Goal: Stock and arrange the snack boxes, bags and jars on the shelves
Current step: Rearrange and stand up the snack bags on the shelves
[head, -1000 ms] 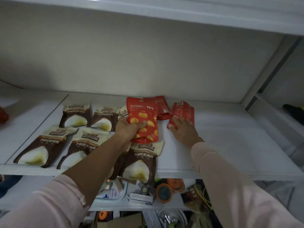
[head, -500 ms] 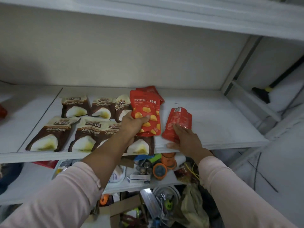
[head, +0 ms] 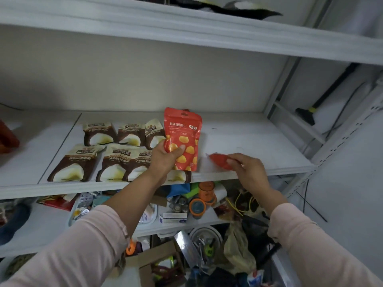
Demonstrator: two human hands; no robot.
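My left hand grips a red chestnut bag by its lower part and holds it upright above the white shelf. Another red bag peeks out just behind it. My right hand pinches a second red bag, blurred and seen nearly edge-on, near the shelf's front edge. Several brown and cream snack bags lie flat in two rows to the left; one is partly hidden under my left wrist.
The shelf is bare to the right of the red bags up to the upright post. A red object lies at the far left. The lower shelf holds orange-lidded jars, small boxes and clutter. A dark-handled tool leans at the right.
My left hand has raised its red bag from lying on the shelf to upright. My right hand has drawn the second red bag toward the front edge and turned it edge-on.
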